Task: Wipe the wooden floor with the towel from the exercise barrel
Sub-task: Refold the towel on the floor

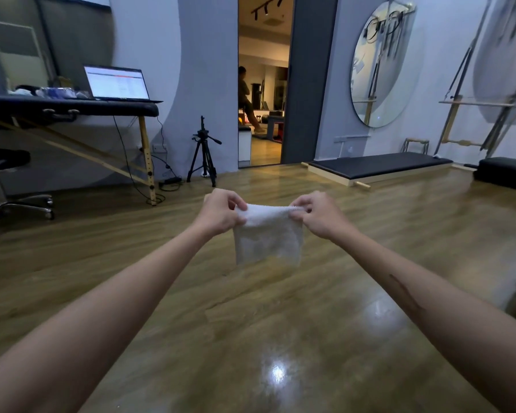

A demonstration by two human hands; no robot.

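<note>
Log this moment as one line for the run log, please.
stage: pre-wipe | left hand: gripping towel top edge | right hand: gripping opposite top edge | towel: hanging above wooden floor, not touching

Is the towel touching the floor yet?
No, the towel hangs in the air, pinched along its top edge by the left hand and right hand, above the wooden floor.

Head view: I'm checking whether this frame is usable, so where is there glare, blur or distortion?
Head view: bright glare spots on the wooden floor; wide-angle bending at the edges; motion blur on the frame at right; towel and both hands fairly sharp.
</note>
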